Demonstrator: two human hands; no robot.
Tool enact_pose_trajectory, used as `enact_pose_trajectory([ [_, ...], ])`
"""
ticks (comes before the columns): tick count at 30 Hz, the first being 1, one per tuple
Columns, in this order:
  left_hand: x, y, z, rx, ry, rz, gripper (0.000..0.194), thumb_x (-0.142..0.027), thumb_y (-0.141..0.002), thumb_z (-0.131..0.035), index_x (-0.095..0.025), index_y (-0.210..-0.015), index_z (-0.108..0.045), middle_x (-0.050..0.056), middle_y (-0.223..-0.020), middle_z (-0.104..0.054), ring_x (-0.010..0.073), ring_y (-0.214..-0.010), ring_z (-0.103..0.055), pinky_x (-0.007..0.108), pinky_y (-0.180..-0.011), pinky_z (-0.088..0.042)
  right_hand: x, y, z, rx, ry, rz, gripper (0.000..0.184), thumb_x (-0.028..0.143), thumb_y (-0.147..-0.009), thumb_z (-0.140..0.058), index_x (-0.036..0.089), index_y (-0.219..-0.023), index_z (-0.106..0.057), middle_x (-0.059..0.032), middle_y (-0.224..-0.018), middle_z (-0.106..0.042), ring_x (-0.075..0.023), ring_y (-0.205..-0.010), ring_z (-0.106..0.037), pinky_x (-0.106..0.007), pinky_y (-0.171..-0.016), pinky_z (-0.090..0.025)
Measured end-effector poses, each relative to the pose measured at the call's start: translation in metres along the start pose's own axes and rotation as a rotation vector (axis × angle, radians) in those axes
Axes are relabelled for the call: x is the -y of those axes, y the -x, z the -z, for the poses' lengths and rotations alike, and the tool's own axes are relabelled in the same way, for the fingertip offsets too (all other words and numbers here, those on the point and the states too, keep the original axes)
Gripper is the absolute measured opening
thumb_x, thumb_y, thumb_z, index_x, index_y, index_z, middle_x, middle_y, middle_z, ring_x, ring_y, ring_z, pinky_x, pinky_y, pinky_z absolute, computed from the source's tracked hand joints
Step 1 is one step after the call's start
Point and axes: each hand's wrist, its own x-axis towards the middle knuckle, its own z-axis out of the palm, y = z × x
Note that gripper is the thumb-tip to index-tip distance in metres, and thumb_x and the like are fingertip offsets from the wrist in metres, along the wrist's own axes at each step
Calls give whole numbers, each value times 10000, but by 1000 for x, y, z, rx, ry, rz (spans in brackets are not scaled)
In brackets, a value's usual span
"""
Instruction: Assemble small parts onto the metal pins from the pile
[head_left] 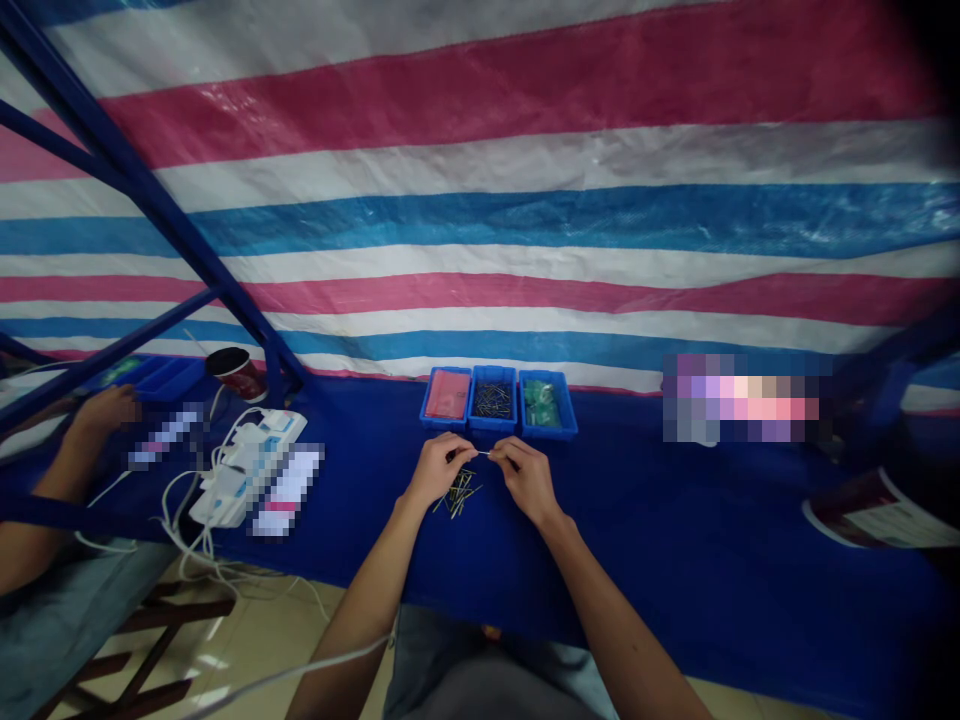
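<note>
Bare forearms point(626, 625) of the person are nearest to the camera, and both reach toward the middle tray point(492, 424). On the near side of this tray, the left hand point(442, 465) and the right hand point(525, 475) almost meet. Each hand has its fingertips pinched on a thin pale piece point(484, 453), which runs level between them; probably it is too slender for a full grip, so only fingertips are used. Its ends are hidden by the fingers.

Nearer than the middle tray and slightly to its left, a loose pile point(456, 497) of slim pieces lies on the surface point(645, 520), perhaps so that little reaching is needed. Inside the middle tray are dark slender pieces point(493, 400). Just beside it, to the left, stands the tray of red packets point(448, 395); to its right, the tray of green bags point(541, 404). Such a row likely prevents mixing.
</note>
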Motion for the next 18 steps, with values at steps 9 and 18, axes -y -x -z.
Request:
enact_pose_trajectory([
  [9, 1, 0, 0, 6, -4, -6, 215, -327, -913, -625, -169, -799, -716, 27, -722, -670, 140, -692, -592, 257, -680, -433, 1, 0, 1, -4, 21, 3, 246, 231, -965, -516, 214, -785, -682, -36, -886, -684, -162, -765, -647, -269, -728, -480],
  [18, 1, 1, -1, -19, 3, -5, 214, -319, -911, -623, -171, -789, -719, 23, -702, -661, 139, -677, -578, 258, -655, -418, 3, -1, 1, -19, 25, -6, 210, 266, -941, -571, 213, -767, -676, -34, -861, -693, -169, -752, -648, -270, -713, -485],
])
